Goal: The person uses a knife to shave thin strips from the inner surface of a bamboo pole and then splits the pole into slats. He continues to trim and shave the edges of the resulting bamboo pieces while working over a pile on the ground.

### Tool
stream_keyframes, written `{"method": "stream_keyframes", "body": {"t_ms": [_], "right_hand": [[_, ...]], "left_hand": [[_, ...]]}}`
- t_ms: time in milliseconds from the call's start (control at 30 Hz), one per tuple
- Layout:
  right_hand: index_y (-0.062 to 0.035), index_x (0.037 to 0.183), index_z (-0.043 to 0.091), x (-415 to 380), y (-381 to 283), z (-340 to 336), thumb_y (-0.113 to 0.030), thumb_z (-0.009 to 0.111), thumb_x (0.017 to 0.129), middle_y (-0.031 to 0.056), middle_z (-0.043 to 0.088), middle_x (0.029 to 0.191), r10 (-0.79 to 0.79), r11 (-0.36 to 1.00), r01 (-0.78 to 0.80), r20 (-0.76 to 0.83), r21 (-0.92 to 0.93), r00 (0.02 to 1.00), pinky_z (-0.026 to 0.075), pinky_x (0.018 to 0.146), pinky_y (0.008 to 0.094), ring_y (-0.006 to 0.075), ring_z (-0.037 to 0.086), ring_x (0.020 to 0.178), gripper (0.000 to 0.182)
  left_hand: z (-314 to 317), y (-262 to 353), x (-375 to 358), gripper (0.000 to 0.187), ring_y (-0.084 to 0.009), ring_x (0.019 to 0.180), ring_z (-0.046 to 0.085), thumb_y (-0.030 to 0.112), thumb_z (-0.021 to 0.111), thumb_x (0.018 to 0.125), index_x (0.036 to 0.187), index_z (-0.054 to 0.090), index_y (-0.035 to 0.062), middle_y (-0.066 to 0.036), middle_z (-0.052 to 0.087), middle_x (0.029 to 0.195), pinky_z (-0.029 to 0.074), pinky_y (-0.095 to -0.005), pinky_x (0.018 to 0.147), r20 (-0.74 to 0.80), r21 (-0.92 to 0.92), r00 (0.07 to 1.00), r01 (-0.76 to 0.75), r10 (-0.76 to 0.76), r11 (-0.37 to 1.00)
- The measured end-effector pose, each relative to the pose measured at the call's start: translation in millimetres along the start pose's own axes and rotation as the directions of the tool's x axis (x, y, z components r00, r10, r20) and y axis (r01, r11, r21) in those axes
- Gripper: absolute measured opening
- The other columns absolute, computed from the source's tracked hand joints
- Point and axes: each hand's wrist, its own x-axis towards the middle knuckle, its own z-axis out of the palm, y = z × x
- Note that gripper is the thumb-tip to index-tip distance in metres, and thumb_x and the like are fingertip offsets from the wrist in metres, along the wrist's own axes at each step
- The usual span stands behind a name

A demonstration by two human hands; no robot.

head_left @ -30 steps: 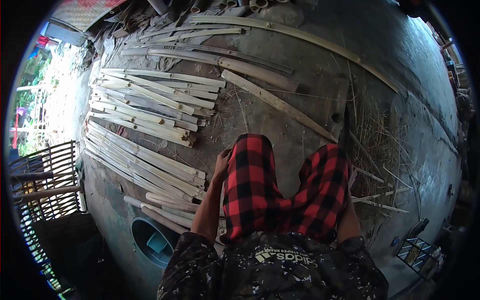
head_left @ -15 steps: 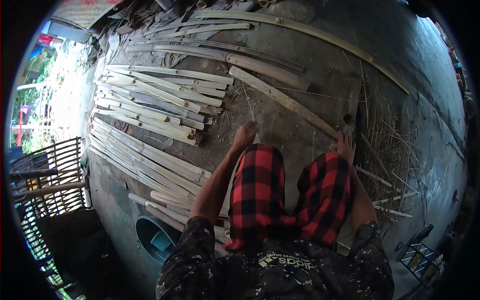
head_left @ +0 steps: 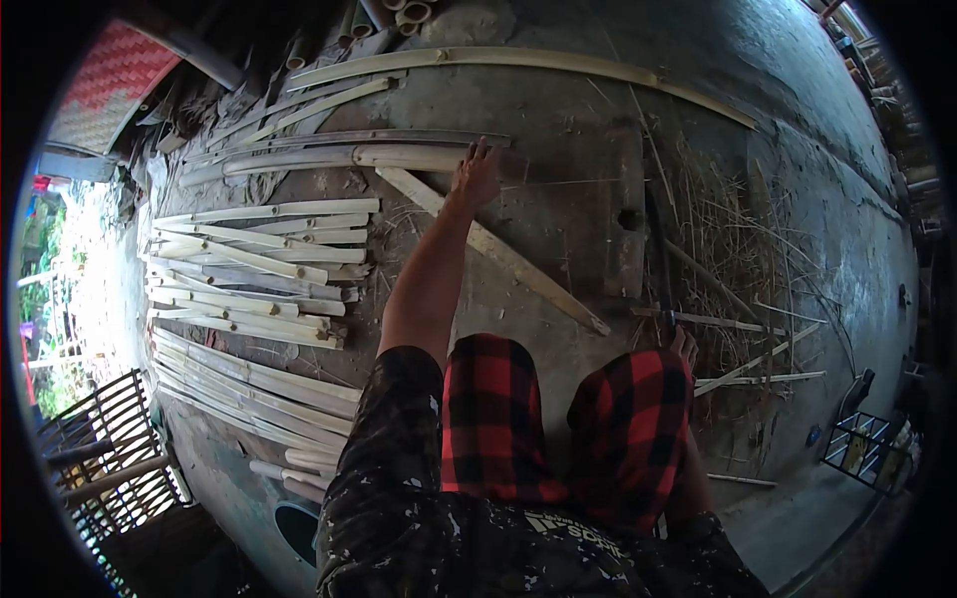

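Note:
My left hand (head_left: pixel 477 179) reaches forward over the right end of a wide split bamboo length (head_left: pixel 409 157). Its fingers are stretched across the bamboo, resting on it or just above. Below that arm a pale bamboo strip (head_left: pixel 533 274) slants along the floor. Partly hidden by my right knee, my right hand (head_left: pixel 685 346) is closed at the near end of a long dark blade like a machete (head_left: pixel 659 254). Beside the blade lies a wooden block (head_left: pixel 626 224) with a dark hole in it.
Split bamboo strips (head_left: pixel 259 264) lie in piles on the left. A long strip (head_left: pixel 538 58) crosses the far floor. Shavings and thin sticks (head_left: pixel 748 239) litter the right side. A green bucket (head_left: pixel 296 533) stands lower left, a metal rack (head_left: pixel 867 453) lower right.
My left hand has moved forward from near my left knee to the wide bamboo length. My right hand has shifted from the wooden block's end to the blade's near end. The view has turned.

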Motion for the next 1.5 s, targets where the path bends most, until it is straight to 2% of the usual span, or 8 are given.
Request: {"method": "stream_keyframes", "body": {"t_ms": [167,267,367,733,1000,1133,1300,1500], "right_hand": [[-0.0078,0.130,0.045,2,43,4,-0.038,0.065,0.086,0.0214,0.061,0.119,0.090,0.991,-0.126,0.464,0.047,0.881,0.047,0.091,0.0519,0.0426,0.059,0.111,0.057],[-0.0087,0.127,0.047,-2,30,3,-0.039,0.065,0.085,0.0218,0.066,0.104,0.182,0.982,-0.185,0.420,-0.033,0.889,0.050,0.081,0.0508,0.0430,0.064,0.097,0.054],[-0.0078,0.117,0.053,-25,39,22,-0.037,0.070,0.082,0.0183,0.066,0.088,0.065,0.993,-0.059,-0.054,0.103,0.996,0.049,0.074,0.0489,0.0403,0.066,0.085,0.049],[0.0019,0.103,0.064,-71,-10,-215,-0.024,0.067,0.075,0.0187,0.065,0.085,0.403,0.770,-0.560,0.446,0.307,0.799,0.049,0.074,0.0421,0.0343,0.062,0.079,0.039],[0.0096,0.112,0.062,-101,-65,-455,-0.022,0.060,0.079,0.0262,0.068,0.103,0.341,0.667,-0.631,0.591,0.396,0.731,0.050,0.082,0.0481,0.0379,0.066,0.097,0.046],[0.0090,0.112,0.062,-113,-47,-487,-0.029,0.062,0.078,0.0309,0.065,0.110,0.379,0.825,-0.536,0.527,0.180,0.761,0.050,0.085,0.0520,0.0463,0.063,0.106,0.051],[0.0078,0.109,0.063,-82,-2,-495,-0.036,0.066,0.078,0.0327,0.064,0.109,-0.075,0.990,-0.030,0.688,0.140,0.722,0.048,0.088,0.0552,0.0480,0.061,0.108,0.053],[0.0037,0.083,0.063,-32,-77,-588,-0.033,0.067,0.080,0.0129,0.060,0.073,0.198,0.780,-0.466,0.542,0.417,0.817,0.044,0.066,0.0433,0.0232,0.060,0.072,0.038]], "left_hand": [[-16,26,0,0.070,-0.0360,0.132,0.045,0.011,0.072,0.076,0.141,0.048,0.0206,-0.014,0.050,0.138,0.039,-0.0541,0.104,0.154,0.232,0.987,0.000,-0.036,0.973],[-21,14,-11,0.071,-0.0333,0.122,0.052,0.014,0.078,0.070,0.136,0.051,0.0188,-0.011,0.056,0.126,0.043,-0.0524,0.099,0.135,0.272,0.988,-0.105,0.070,0.957],[-59,20,-14,0.067,-0.0325,0.114,0.057,0.015,0.082,0.064,0.126,0.055,0.0160,-0.010,0.059,0.119,0.045,-0.0501,0.096,0.077,0.185,0.989,-0.142,0.130,0.973],[-551,125,-11,0.058,-0.0336,0.088,0.069,0.016,0.087,0.062,0.115,0.061,0.0116,-0.010,0.069,0.097,0.056,-0.0452,0.074,-0.511,0.055,0.791,-0.360,0.336,0.931],[-879,225,-75,0.062,-0.0284,0.096,0.072,0.020,0.091,0.066,0.118,0.060,0.0042,-0.015,0.071,0.104,0.059,-0.0406,0.082,-0.798,-0.033,0.596,-0.190,0.089,0.981],[-967,272,-116,0.064,-0.0209,0.097,0.069,0.016,0.090,0.067,0.122,0.059,0.0059,-0.010,0.069,0.109,0.056,-0.0354,0.087,-0.846,-0.221,0.522,-0.162,-0.107,0.962],[-1010,315,-154,0.051,-0.0195,0.096,0.068,0.018,0.090,0.067,0.109,0.065,0.0027,-0.007,0.068,0.108,0.055,-0.0341,0.086,-0.925,-0.054,0.379,-0.120,-0.005,0.991],[-1042,364,-182,0.045,-0.0183,0.096,0.068,0.021,0.092,0.066,0.101,0.067,0.0062,-0.006,0.066,0.112,0.056,-0.0333,0.085,-0.965,0.026,0.258,-0.077,0.045,0.997]]}}
